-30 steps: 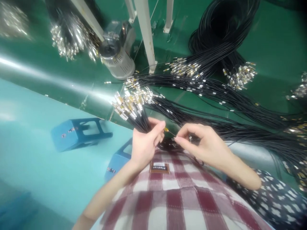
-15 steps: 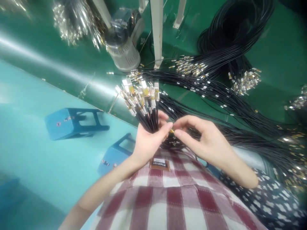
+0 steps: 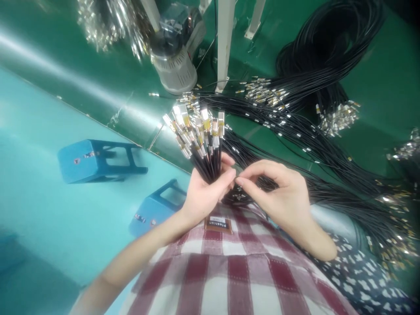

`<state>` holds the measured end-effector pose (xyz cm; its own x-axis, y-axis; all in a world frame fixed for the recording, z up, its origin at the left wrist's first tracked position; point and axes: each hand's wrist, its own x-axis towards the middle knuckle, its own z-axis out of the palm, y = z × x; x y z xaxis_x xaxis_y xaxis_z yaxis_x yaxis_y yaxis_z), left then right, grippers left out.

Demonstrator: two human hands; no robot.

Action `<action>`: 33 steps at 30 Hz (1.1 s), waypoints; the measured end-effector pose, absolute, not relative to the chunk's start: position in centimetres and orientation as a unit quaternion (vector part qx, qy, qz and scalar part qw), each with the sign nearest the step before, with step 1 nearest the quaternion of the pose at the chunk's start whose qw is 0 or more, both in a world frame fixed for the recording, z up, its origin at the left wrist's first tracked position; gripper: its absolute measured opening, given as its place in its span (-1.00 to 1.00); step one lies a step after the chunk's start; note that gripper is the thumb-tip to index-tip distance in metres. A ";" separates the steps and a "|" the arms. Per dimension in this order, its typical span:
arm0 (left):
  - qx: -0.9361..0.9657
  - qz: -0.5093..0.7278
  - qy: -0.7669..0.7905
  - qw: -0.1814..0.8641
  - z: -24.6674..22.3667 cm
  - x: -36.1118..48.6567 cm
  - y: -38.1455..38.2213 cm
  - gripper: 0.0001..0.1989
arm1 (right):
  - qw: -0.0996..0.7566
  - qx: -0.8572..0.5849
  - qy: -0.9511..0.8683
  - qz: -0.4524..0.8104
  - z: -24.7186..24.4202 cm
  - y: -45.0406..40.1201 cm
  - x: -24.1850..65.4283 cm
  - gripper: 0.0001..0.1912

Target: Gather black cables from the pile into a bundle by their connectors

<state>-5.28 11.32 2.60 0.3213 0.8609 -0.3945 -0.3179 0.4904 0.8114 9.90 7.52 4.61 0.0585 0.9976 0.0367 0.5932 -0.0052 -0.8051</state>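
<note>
A bundle of black cables (image 3: 210, 164) with silvery, yellow-marked connector ends fans upward from my left hand (image 3: 206, 188), whose fingers and thumb are wrapped round it. Close to its right, my right hand (image 3: 278, 188) has thumb and forefinger pinched near my left thumb tip. Whatever lies between those fingertips is hidden or too small to name. Behind both hands, long black cables (image 3: 288, 127) with small connectors stretch across the green table (image 3: 108, 94).
A grey-white machine (image 3: 177, 72) stands beside a white post (image 3: 225, 43). A coil of black cable (image 3: 328, 48) lies at the upper right. More silvery connectors (image 3: 98, 26) are at the upper left. Two blue stools (image 3: 78, 162) stand on the floor.
The view has shifted slightly. My right thumb and forefinger have closed together, and the small yellow piece that showed between them no longer shows. My left hand still holds the bundle.
</note>
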 end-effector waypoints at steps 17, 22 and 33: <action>0.375 0.373 0.461 0.713 2.7 -5.0 11.1 -0.79 | 0.300 -0.601 -0.728 0.138 4.5 6.5 9.8 -0.93; 0.411 0.358 0.457 0.703 2.6 -4.7 11.4 -0.78 | 0.326 -0.619 -0.643 0.311 4.7 6.7 10.4 -0.91; 0.487 0.329 0.437 0.681 2.5 -4.8 11.8 -0.75 | 0.309 -0.619 -0.595 0.409 5.4 7.4 11.0 -0.89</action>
